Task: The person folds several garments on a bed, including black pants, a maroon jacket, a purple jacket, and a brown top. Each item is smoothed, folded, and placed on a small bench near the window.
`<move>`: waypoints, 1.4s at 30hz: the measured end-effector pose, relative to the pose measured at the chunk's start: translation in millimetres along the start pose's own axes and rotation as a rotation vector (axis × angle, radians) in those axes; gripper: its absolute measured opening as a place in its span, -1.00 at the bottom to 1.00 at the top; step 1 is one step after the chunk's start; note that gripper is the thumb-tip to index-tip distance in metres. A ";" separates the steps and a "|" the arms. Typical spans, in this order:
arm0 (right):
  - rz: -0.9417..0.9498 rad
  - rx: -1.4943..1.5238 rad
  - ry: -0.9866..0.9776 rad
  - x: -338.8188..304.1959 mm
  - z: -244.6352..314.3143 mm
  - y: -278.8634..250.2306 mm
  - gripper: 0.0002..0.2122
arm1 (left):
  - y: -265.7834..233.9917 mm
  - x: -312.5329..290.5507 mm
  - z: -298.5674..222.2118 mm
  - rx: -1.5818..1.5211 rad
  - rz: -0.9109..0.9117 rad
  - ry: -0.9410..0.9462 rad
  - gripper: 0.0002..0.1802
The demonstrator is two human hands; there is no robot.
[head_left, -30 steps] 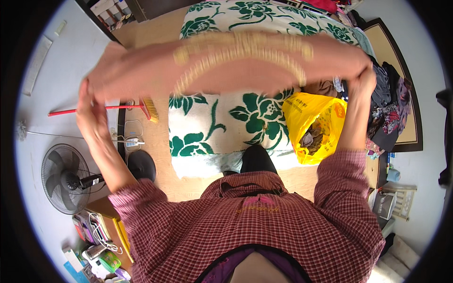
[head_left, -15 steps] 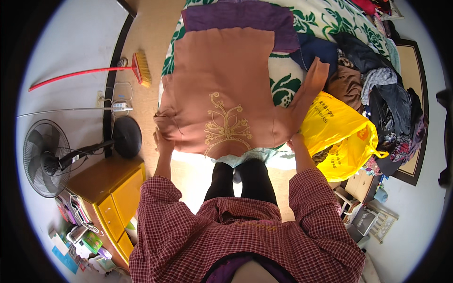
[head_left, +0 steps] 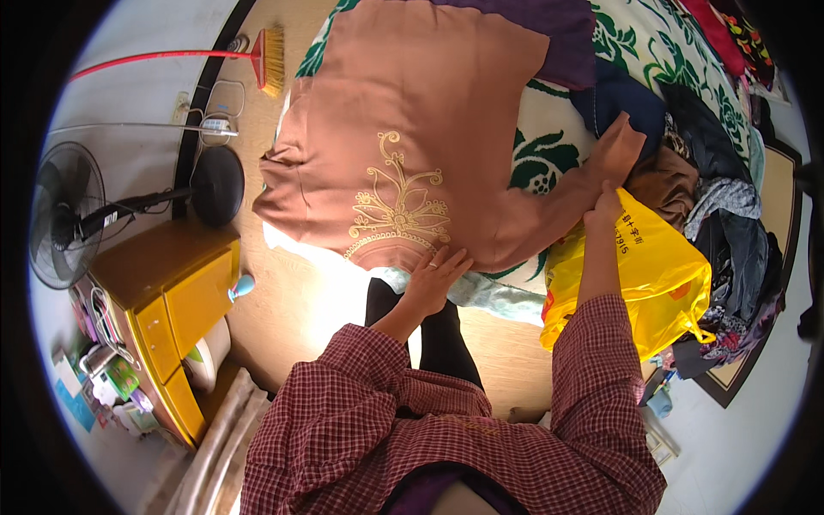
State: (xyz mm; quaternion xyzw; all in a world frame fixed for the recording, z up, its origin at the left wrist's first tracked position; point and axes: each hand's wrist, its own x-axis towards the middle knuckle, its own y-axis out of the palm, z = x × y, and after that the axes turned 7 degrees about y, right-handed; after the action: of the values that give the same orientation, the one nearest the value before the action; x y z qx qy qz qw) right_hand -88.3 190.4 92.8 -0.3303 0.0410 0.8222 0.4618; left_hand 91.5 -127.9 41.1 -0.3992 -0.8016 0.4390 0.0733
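Observation:
A brownish-pink long-sleeved top [head_left: 343, 112] lies spread out, its neckline toward me, with cream floral embroidery [head_left: 399, 215] below the collar. My left hand [head_left: 436, 279] rests on the top beside the neckline, fingers apart and lying flat; a ring shows on one finger. My right hand [head_left: 603, 210] pinches the lower edge of the sleeve [head_left: 558, 202] that stretches out to the right, a little short of the cuff. The other sleeve is not plainly visible; fabric lies bunched at the left edge.
Beneath the top is a bed cover [head_left: 549, 159] with green flowers. A yellow plastic bag [head_left: 657, 275] sits right of my right forearm, next to piled clothes [head_left: 721, 223]. Purple cloth [head_left: 566, 34] lies beyond. At left are a fan [head_left: 69, 215], a wooden cabinet [head_left: 163, 266] and a broom [head_left: 268, 60].
My left hand has left the top's left edge and moved right to the neckline. The right hand has gone farther along the right sleeve, which now lies stretched outward. The view has shifted.

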 end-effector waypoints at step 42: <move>0.603 -1.101 -1.162 -89.1 -105.4 12.7 -0.75 | -79.8 -50.2 160.7 0.237 -0.500 -0.637 -0.68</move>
State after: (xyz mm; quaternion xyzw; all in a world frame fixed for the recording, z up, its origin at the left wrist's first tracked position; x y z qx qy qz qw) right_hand -13.4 78.7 59.5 -0.0083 -0.5215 0.8514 -0.0554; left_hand 4.0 -290.6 16.5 -0.0257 -0.8004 0.5982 -0.0285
